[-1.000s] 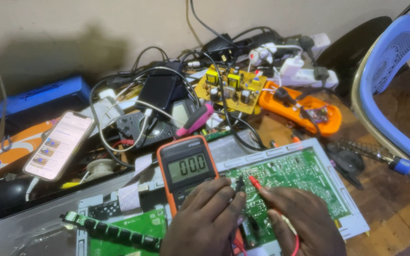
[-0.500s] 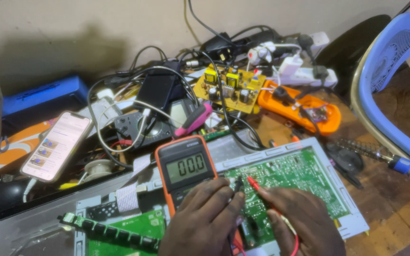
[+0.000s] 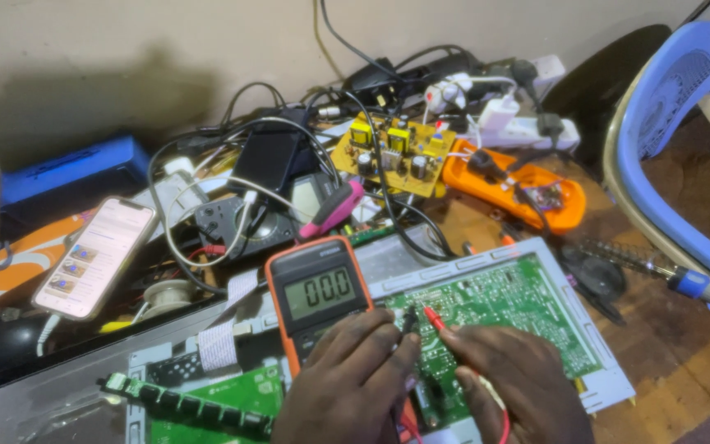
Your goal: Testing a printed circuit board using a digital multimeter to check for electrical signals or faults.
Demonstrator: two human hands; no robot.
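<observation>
My left hand (image 3: 351, 386) pinches a black test probe (image 3: 410, 319) and presses its tip onto the green circuit board (image 3: 519, 308). My right hand (image 3: 515, 386) holds a red test probe (image 3: 435, 319), whose tip touches the board just right of the black one. An orange-cased multimeter (image 3: 315, 292) with a lit grey display lies on the metal panel right behind my left hand. Both hands cover the board's near left part.
A phone (image 3: 96, 256) with a lit screen lies at the left. A yellow circuit board (image 3: 394, 152), an orange tool (image 3: 513, 191), tangled cables and a power strip (image 3: 527, 127) crowd the back. A soldering iron (image 3: 684, 279) and a blue plastic chair (image 3: 675, 123) are at the right.
Both hands stay on the board with the probes held close together; the view has shifted only slightly.
</observation>
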